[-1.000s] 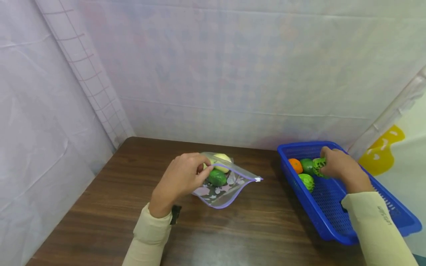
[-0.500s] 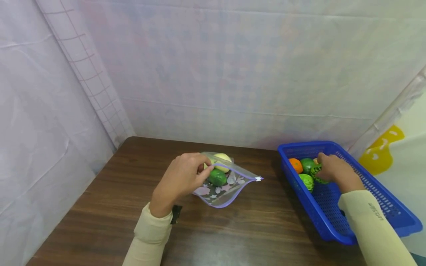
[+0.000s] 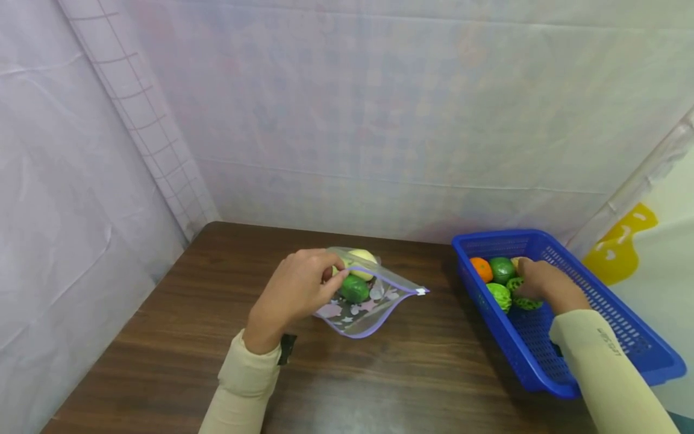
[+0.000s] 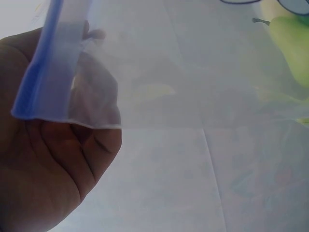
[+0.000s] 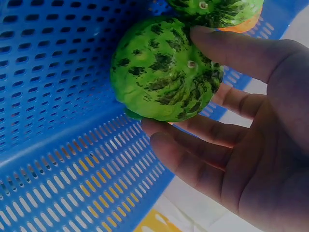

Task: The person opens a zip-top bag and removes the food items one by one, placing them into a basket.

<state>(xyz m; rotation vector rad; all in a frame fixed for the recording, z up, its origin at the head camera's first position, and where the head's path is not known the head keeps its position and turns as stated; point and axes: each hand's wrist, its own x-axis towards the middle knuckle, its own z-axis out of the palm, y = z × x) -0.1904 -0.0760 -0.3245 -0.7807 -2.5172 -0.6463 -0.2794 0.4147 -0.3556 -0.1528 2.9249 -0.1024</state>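
Note:
My left hand (image 3: 298, 286) pinches the upper left rim of a clear slider zip bag (image 3: 374, 307) with a purple edge and printed shapes. The bag's mouth gapes, showing a dark green fruit (image 3: 353, 290) and a pale yellow one (image 3: 362, 265) inside. In the left wrist view a green pear (image 4: 292, 46) shows through the plastic. Over the blue basket, my right hand (image 3: 547, 283) curls its thumb and fingers round a green fruit with dark blotches (image 5: 166, 70). Beyond those fingers, a beige thing (image 3: 515, 261) is mostly hidden.
The blue basket (image 3: 515, 337) stands at the right of the brown table (image 3: 412, 374). It also holds an orange (image 3: 481, 269), a dark green fruit (image 3: 502, 270) and a striped green fruit (image 3: 499, 296). A pale curtain (image 3: 347, 120) hangs along the table's back edge.
Inside the basket, my right hand has shifted slightly left, and the blotched green fruit has come nearer to me. More of the beige thing now shows. The left hand and bag stay put.

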